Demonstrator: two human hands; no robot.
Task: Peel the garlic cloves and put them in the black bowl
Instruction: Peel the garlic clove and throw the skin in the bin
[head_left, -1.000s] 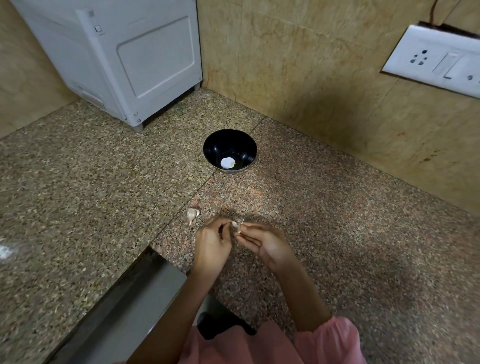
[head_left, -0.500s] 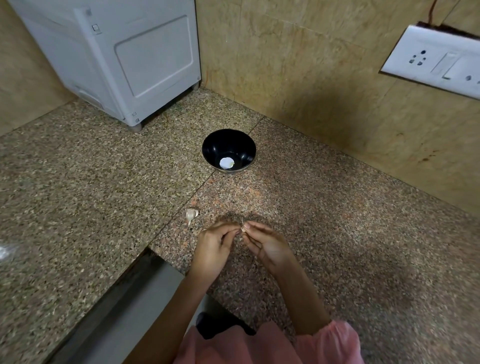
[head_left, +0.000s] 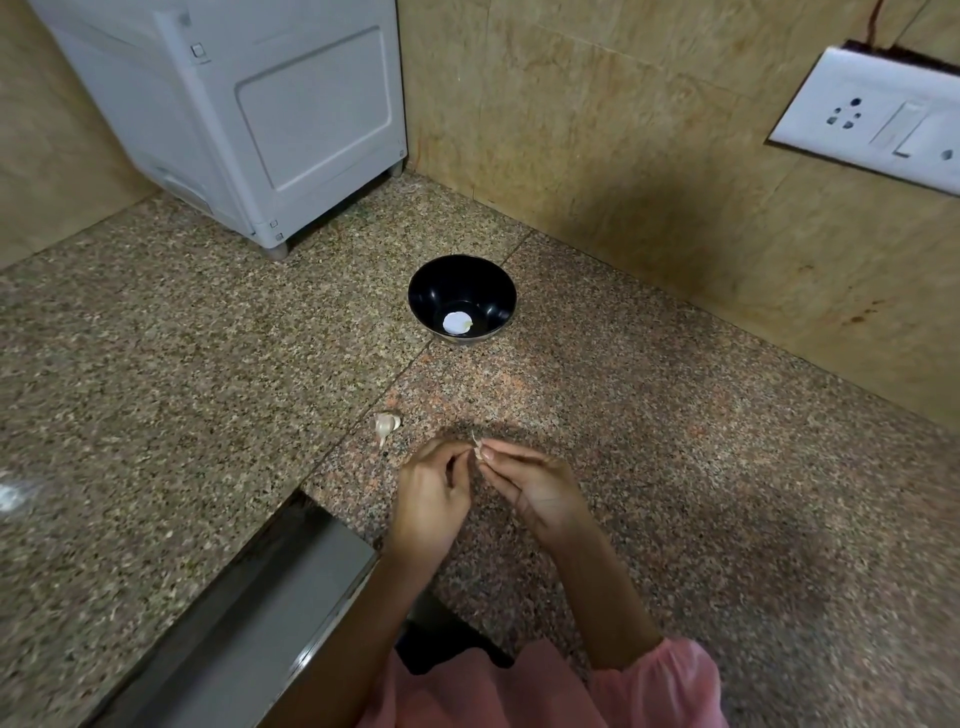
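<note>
Little had shifted in the last second: both hands stayed in the same spot over the counter (head_left: 675, 467), and their fingertips had drawn closer round the garlic clove (head_left: 477, 451). The left hand (head_left: 431, 501) curled its fingers (head_left: 451, 453) onto the clove from one side; the right hand (head_left: 537, 488) pinched it from the other, and a thin shred of skin stood up from it. This clove was well short of the black bowl (head_left: 488, 291), which sat nearer the wall with one pale peeled clove (head_left: 457, 322) in its bottom. An unpeeled clove (head_left: 387, 425) lay on the counter just left of the hands. A white appliance (head_left: 260, 114) stood in the far corner.
</note>
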